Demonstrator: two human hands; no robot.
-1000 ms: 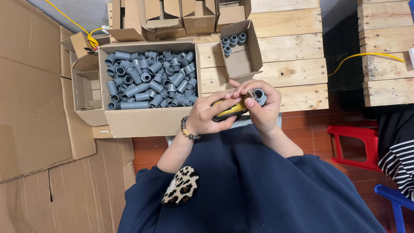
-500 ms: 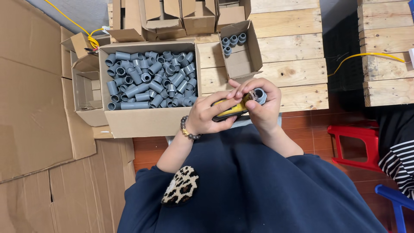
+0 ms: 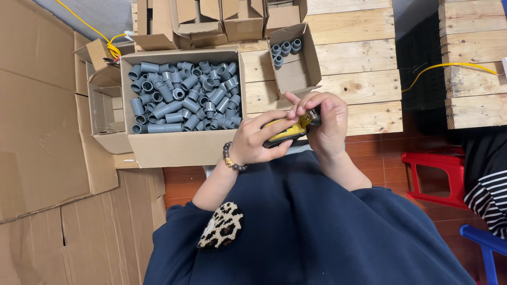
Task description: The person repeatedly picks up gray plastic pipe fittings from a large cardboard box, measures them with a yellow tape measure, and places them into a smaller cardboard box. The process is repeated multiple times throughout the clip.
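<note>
Above the lap, left hand (image 3: 259, 140) & right hand (image 3: 327, 124) both clamp a yellow-black hand tool (image 3: 288, 131); looks rigid, light, best held by its body. Beyond: big carton of grey pipe fittings (image 3: 185, 97), small box (image 3: 296, 58) w/ a few, on wooden pallets (image 3: 364, 79); red-tile floor.

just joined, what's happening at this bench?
A person holds a yellow-and-black hand tool in the left hand, with the right hand closed around its far end; whatever that hand grips is hidden. To the left sits a large cardboard box full of grey pipe fittings. A small box on the wooden pallet holds a few fittings.
</note>
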